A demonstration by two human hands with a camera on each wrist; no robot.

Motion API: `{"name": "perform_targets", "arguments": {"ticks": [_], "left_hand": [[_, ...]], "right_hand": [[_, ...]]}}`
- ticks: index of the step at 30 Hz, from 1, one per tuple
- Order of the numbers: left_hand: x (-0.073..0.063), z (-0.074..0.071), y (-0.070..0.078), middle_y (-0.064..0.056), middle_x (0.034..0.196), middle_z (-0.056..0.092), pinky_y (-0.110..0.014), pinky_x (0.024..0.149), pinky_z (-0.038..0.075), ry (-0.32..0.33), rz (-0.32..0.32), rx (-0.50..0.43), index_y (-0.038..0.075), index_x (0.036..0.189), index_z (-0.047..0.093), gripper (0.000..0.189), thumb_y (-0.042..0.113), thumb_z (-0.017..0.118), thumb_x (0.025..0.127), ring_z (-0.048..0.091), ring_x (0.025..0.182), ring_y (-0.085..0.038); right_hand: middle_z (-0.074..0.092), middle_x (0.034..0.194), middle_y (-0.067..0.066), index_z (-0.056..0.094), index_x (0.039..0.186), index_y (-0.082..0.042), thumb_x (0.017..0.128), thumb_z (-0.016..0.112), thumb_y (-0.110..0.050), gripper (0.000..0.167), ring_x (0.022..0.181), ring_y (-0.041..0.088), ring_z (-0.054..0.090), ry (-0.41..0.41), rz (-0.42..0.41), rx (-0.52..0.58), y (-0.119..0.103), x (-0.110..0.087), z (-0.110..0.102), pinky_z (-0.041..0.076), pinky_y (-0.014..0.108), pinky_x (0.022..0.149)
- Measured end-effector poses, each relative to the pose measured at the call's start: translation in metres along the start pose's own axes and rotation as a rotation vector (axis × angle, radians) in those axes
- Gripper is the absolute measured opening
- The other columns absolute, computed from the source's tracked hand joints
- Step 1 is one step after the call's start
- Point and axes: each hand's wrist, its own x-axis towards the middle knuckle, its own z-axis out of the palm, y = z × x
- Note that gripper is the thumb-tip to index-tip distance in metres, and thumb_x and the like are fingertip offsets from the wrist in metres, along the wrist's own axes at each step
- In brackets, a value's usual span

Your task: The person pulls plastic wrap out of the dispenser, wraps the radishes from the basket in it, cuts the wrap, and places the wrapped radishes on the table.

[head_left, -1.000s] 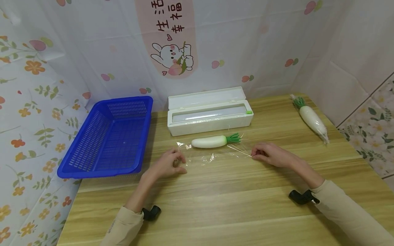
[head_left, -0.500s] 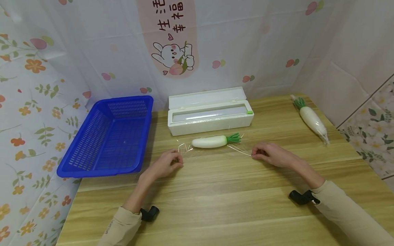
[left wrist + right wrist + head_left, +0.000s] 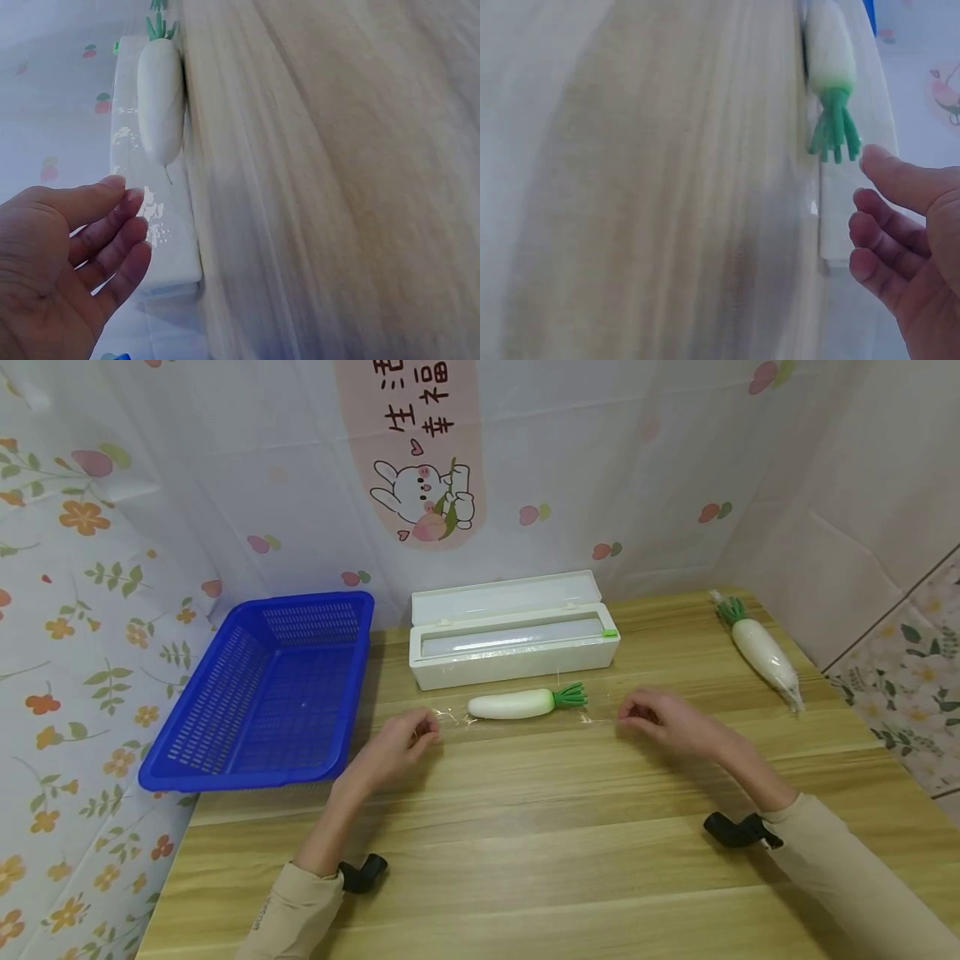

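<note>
A white radish with green stalks [image 3: 517, 704] lies on a sheet of clear cling film [image 3: 450, 717] at mid-table. My left hand [image 3: 396, 742] pinches the film's near edge to the left of the radish; in the left wrist view the film glints beside the thumb [image 3: 94, 201]. To the right of the stalks, my right hand [image 3: 671, 722] pinches the film's other end, with the thumb [image 3: 900, 176] covering the index finger in the right wrist view. Between the hands the film is barely visible apart from a few shiny creases.
Behind the radish stands a white cling film box [image 3: 517, 664], lid raised, holding a roll. A blue plastic basket [image 3: 352, 718] sits at the left. At the table's right edge lies another radish [image 3: 765, 653], wrapped in film.
The left hand's fingers have closed on the film's edge, and the hand has moved slightly away from me and left. The right hand has risen a little farther back. The radish stays put.
</note>
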Motion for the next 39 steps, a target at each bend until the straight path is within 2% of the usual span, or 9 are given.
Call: {"name": "perform_targets", "arguments": {"ticks": [3,10,14,21,28,39], "left_hand": [[0.003,0.0,0.0,-0.001,0.082,0.06,-0.03,0.066,0.049,0.038,0.003,0.008,0.005,0.09,0.061,0.01,-0.003,0.067,0.093,0.054,0.075,-0.014],[0.011,0.0,0.001,-0.006,0.085,0.061,-0.032,0.068,0.049,0.106,-0.038,0.017,0.002,0.094,0.061,0.007,-0.003,0.066,0.095,0.056,0.077,-0.018],[0.016,-0.001,0.001,-0.007,0.084,0.059,-0.033,0.067,0.048,0.154,-0.061,0.024,0.002,0.094,0.062,0.005,-0.001,0.065,0.096,0.055,0.077,-0.019],[0.028,0.001,-0.001,-0.009,0.086,0.059,-0.034,0.069,0.047,0.228,-0.09,0.032,0.002,0.093,0.062,0.005,0.0,0.063,0.098,0.055,0.08,-0.022],[0.038,0.004,-0.005,-0.011,0.086,0.059,-0.038,0.071,0.047,0.299,-0.096,0.054,0.001,0.092,0.061,0.006,-0.003,0.064,0.096,0.055,0.081,-0.026],[0.05,0.011,-0.011,-0.012,0.092,0.058,-0.039,0.075,0.049,0.268,-0.208,0.058,0.0,0.095,0.063,0.005,0.003,0.062,0.099,0.055,0.087,-0.027]], "right_hand": [[0.06,0.088,-0.004,0.067,0.093,-0.01,0.092,0.072,0.0,0.011,0.075,0.007,0.053,0.044,-0.038,-0.045,0.001,0.003,-0.003,0.049,0.027,0.064],[0.064,0.082,0.002,0.067,0.093,-0.005,0.092,0.07,0.001,0.007,0.071,0.009,0.052,0.065,0.029,-0.015,0.0,0.013,-0.01,0.046,0.026,0.062],[0.066,0.081,0.004,0.068,0.091,-0.005,0.093,0.07,0.001,0.007,0.071,0.009,0.052,0.104,0.033,0.001,0.001,0.02,-0.011,0.046,0.024,0.061],[0.066,0.08,0.006,0.069,0.092,-0.004,0.097,0.067,-0.005,0.006,0.069,0.012,0.056,0.15,0.126,0.082,0.007,0.031,-0.012,0.047,0.023,0.061],[0.063,0.078,0.009,0.068,0.094,-0.003,0.1,0.064,-0.01,0.01,0.069,0.016,0.053,0.151,0.2,0.072,0.017,0.042,-0.011,0.044,0.025,0.061],[0.066,0.082,0.01,0.068,0.097,0.002,0.1,0.065,-0.014,0.016,0.071,0.017,0.053,0.196,0.269,0.06,0.031,0.057,0.0,0.042,0.026,0.063]]}}
